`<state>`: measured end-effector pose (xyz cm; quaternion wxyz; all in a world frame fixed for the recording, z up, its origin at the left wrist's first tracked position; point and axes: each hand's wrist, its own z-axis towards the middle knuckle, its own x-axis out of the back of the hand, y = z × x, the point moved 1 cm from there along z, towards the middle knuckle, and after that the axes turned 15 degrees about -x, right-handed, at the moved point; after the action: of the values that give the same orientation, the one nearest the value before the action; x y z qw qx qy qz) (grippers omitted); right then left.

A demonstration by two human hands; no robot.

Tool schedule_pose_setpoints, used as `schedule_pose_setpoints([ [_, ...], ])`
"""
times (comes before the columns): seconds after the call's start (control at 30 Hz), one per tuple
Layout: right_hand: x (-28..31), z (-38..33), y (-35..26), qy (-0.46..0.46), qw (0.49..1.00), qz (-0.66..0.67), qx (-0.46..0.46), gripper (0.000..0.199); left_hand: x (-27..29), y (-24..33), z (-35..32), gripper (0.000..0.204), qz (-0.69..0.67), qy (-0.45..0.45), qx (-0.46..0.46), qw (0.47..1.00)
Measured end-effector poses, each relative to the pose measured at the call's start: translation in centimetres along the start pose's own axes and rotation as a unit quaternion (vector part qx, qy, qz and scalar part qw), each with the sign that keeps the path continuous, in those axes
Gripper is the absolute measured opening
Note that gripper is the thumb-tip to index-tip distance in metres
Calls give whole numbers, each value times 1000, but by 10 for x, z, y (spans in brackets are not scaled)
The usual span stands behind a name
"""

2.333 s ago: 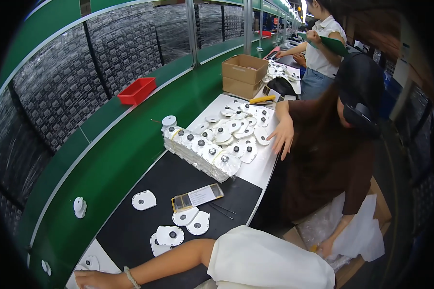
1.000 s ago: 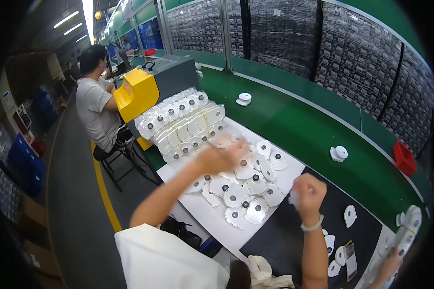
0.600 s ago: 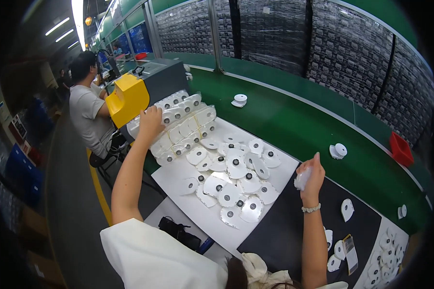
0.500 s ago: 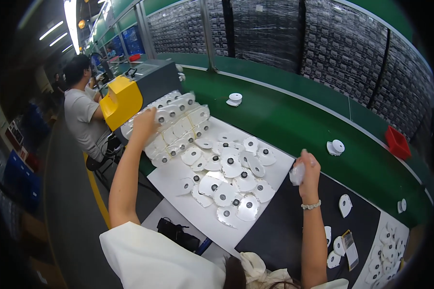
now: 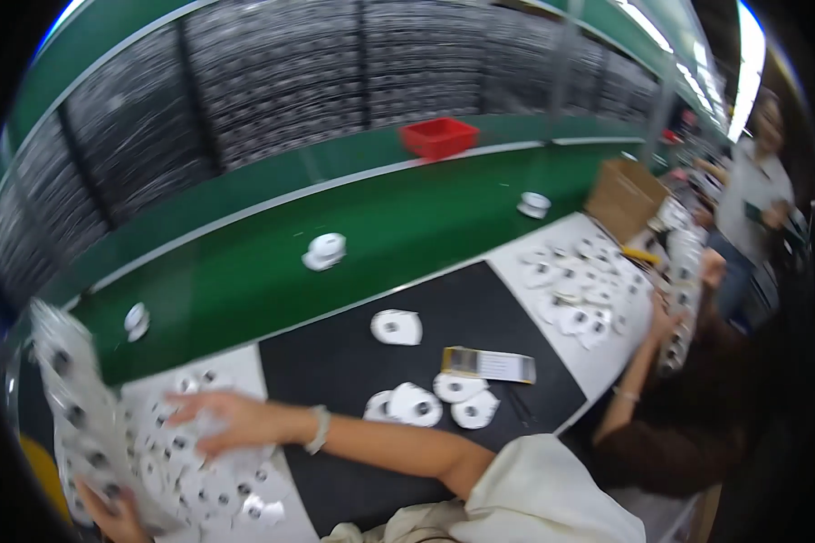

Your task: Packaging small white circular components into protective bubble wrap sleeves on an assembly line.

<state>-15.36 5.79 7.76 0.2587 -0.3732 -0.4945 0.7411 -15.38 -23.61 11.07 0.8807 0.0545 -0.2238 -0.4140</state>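
Observation:
At the lower left, my left hand (image 5: 113, 516) is closed on the near end of a long clear plastic pack (image 5: 74, 412) of white pieces with dark round centres. The pack stands steeply tilted. My right hand (image 5: 235, 421) reaches left over a pile of loose white rounded pieces (image 5: 225, 498), fingers stretched and blurred. A whitish, crumpled piece of clear plastic (image 5: 206, 425) shows between its thumb and fingers. More white pieces (image 5: 414, 404) lie on the black mat beside a yellow-edged card (image 5: 489, 365).
A green conveyor belt (image 5: 417, 222) runs behind, carrying a few white round pieces (image 5: 324, 252). Beyond it stand a red bin (image 5: 439, 138) and film-wrapped stacks (image 5: 281, 81). At right, a co-worker's hand (image 5: 666, 317) holds a similar pack near a cardboard box (image 5: 625, 195) and another pile (image 5: 580, 285).
The view has swung to the right. My right hand has moved left, from the mat's edge to above the pile near the pack. My left hand stays on a clear pack, now more upright.

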Motion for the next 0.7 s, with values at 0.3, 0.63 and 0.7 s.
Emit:
schedule_pose_setpoints([
  [0.3, 19, -27, -10, 40, 995, -54, -70, 43, -75, 151, -41, 44, -99, -299, -5, 949],
  [0.63, 8, -13, -7, 38, 991, 112, -54, 45, -55, 98, -104, 42, -313, -187, 75, 928],
  [0.7, 2, -17, -10, 46, 994, 83, -45, 35, -50, 86, -115, 42, -350, -164, 96, 917],
])
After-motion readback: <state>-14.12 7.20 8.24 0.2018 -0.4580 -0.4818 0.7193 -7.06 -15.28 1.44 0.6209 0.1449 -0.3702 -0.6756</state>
